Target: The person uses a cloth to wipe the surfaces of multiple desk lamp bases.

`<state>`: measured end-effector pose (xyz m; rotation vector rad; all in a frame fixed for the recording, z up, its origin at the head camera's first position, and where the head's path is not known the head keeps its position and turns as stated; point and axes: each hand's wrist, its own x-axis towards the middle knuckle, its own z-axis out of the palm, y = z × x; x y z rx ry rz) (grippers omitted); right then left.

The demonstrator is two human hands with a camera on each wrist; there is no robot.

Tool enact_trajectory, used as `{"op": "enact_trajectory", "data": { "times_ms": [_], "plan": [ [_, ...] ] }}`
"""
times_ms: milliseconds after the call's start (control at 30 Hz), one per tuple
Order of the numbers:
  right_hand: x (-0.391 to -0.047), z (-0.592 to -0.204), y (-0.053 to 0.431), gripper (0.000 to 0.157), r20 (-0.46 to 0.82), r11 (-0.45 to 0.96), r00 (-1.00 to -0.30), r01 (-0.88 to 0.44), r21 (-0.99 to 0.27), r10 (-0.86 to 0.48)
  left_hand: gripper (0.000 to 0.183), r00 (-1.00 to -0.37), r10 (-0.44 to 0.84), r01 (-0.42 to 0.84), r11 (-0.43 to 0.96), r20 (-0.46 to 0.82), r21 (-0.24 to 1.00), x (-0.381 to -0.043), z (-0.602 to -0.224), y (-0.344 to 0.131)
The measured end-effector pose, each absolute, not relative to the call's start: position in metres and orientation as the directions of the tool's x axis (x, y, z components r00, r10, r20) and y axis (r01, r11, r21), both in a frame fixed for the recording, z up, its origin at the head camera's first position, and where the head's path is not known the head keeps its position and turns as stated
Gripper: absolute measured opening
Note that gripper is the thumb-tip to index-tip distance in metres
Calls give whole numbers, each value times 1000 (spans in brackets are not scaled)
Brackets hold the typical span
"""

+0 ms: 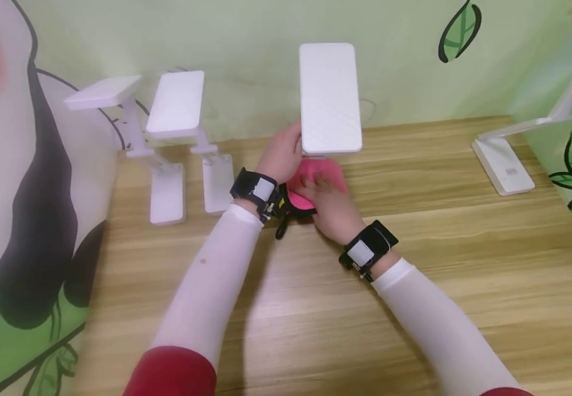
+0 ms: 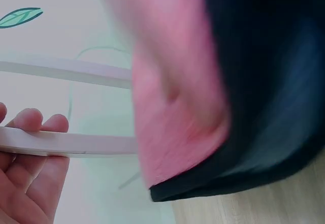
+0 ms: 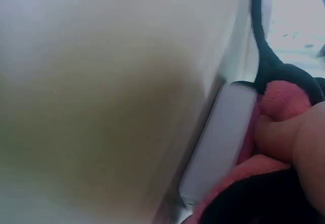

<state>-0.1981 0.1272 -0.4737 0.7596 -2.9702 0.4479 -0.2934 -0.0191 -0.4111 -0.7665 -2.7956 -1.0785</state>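
Note:
A white folding desk lamp (image 1: pixel 330 99) stands at the back middle of the table. My left hand (image 1: pixel 280 154) grips one of its thin arm bars (image 2: pixel 96 145), fingers on one side and palm on the other. A pink cloth with black edging (image 1: pixel 333 169) lies over the lamp's base (image 3: pixel 218 142). My right hand (image 1: pixel 335 212) holds the cloth against that base, with its thumb pushed into the pink folds in the right wrist view. A black loop hangs from the cloth near my left wrist. The lamp head hides part of my left hand in the head view.
Two more white lamps (image 1: pixel 168 192) (image 1: pixel 218 181) stand to the left, close to the painted wall. Another lamp (image 1: pixel 504 165) is at the far right near the side wall. The wooden table (image 1: pixel 291 308) extends toward me.

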Motion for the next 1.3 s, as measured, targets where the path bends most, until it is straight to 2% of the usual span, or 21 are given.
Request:
{"op": "enact_trajectory", "data": {
  "times_ms": [133,233,433,533,633,733,867,1033,1133,1300],
  "plan": [
    [-169,-473,134,80,106,795,-858,-506,-334,-502,35,-885,419,447,637,204,628,-294,-411,-20],
    [-165,-476,139,81,102,772,-843,-526,-355,-528,35,-884,421,450,642,204,621,-296,-414,-19],
    [-204,-478,139,79,133,760,-827,-556,-336,-546,32,-874,430,473,640,229,605,-298,-415,-16],
    [-228,-477,134,76,143,792,-845,-533,-297,-515,31,-872,429,479,642,238,598,-297,-414,-16],
    [-236,-476,130,76,133,827,-872,-488,-279,-471,29,-873,425,477,641,239,601,-296,-413,-17],
    [-224,-473,130,72,107,831,-886,-460,-313,-450,31,-877,421,470,645,233,603,-295,-412,-17],
    [-190,-466,134,66,56,804,-879,-457,-382,-473,34,-883,413,457,645,224,612,-293,-409,-19],
    [-163,-464,140,71,46,757,-849,-493,-428,-527,34,-889,403,446,653,217,612,-293,-409,-20],
    [-173,-466,143,68,70,727,-838,-508,-462,-542,34,-885,411,454,653,219,606,-295,-412,-19],
    [-222,-475,142,55,150,723,-835,-537,-434,-530,30,-880,412,467,651,237,598,-297,-417,-16]
  ]
}}
